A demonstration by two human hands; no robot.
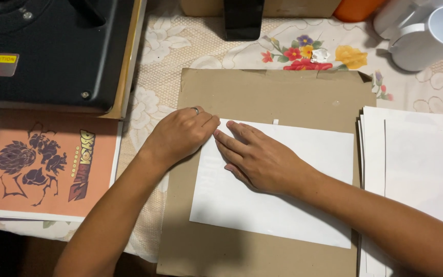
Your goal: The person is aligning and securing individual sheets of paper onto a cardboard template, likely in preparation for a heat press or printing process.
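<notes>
Far left, an orange printed sheet [47, 166] lies below a black heat press [52, 51]. At centre, a white paper sheet [278, 184] rests on a brown cardboard mat [273, 92], likely a protective backing. The left hand [180, 134], fingers curled, grips nothing and pins the sheet's upper-left corner. The right hand [257, 159], fingers extended flat together, presses the sheet beneath. Right: a white paper stack [421, 154], 1 white mug [429, 38].

You're working at a table with a floral cloth [155, 41] carrying cardboard [262, 97], a press [52, 51], mugs [426, 36] and paper stacks [421, 154].
</notes>
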